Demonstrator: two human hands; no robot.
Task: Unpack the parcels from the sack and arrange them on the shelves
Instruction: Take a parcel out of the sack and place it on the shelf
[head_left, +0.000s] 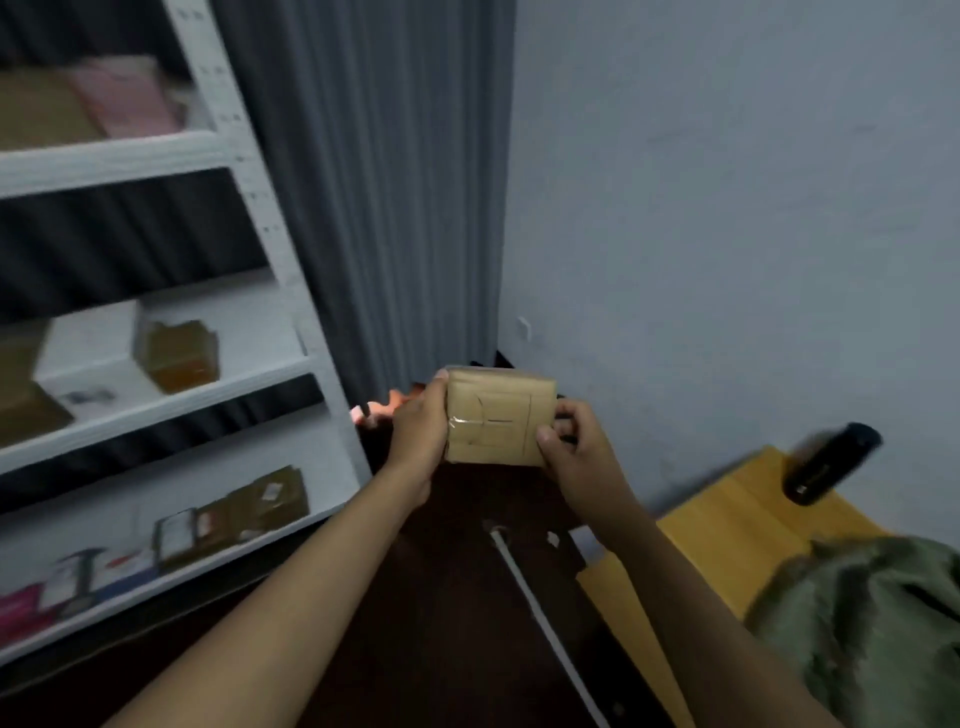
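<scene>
Left hand (418, 436): curled round the left edge of the parcel (496, 421), thumb at its top corner.
Right hand (571, 447): pinching the parcel's right edge, thumb on the front face.
Parcel: one, brown and taped, held off every surface, just right of the shelves (104, 161), level with their middle and lower boards.
Sack (872, 623): one, green, well right of the shelves, on a yellow worktop (727, 519).
Step, as judged: carrying a parcel from sack to shelf.
Next move calls for: a swing left to a bare stretch of board, with both hands holding the parcel level.
Boards in view: three.
Parcels on them: two on top, three on the middle; the lowest row is too blurred to count.
</scene>
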